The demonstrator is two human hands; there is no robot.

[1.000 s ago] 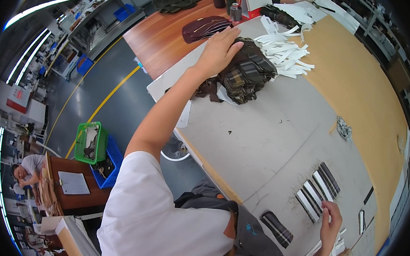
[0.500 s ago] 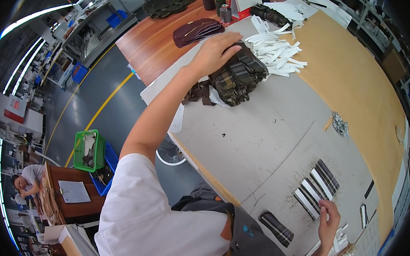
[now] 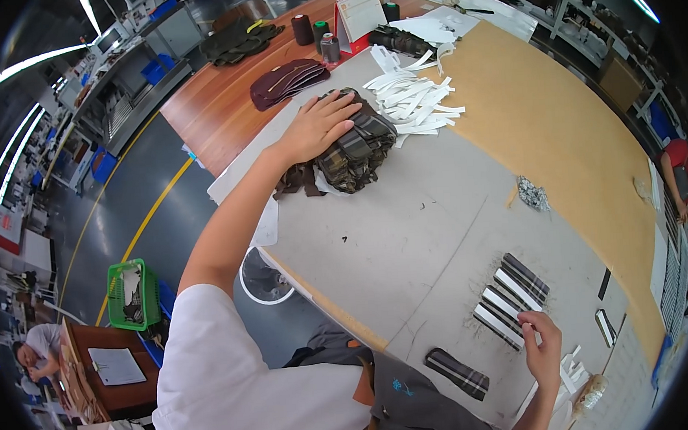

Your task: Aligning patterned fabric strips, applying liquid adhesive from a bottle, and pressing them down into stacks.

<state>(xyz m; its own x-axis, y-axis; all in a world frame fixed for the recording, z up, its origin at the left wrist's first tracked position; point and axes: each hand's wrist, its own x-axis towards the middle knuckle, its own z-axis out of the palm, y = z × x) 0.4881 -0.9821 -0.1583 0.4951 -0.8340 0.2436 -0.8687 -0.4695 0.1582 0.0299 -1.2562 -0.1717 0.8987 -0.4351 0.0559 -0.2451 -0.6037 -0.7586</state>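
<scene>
My left hand [image 3: 319, 126] lies open over a bundle of dark plaid fabric pieces [image 3: 356, 151], fingers spread across its top. Brown fabric scraps [image 3: 295, 182] stick out beneath it, and a heap of white strips [image 3: 416, 104] lies just beyond. At the lower right, my right hand [image 3: 539, 341] is open with fingers loosely bent, its fingertips at a row of black-and-white striped strips [image 3: 510, 287]. A separate plaid piece [image 3: 456, 372] lies to its left, with more white strips [image 3: 574, 370] beside my right forearm.
Wooden tabletop [image 3: 205, 129] holds thread spools [image 3: 302, 30], a desk calendar [image 3: 356, 21] and maroon pieces [image 3: 289, 83]. Kraft paper [image 3: 558, 115] covers the table's right side. Baskets [image 3: 128, 295] stand left. One person [image 3: 41, 352] sits at lower left, another [image 3: 676, 175] is at far right.
The view has shifted, moving the table leftward in the picture. My left hand still rests on the bundle, my right by the striped strips. A red-clothed person has appeared at far right.
</scene>
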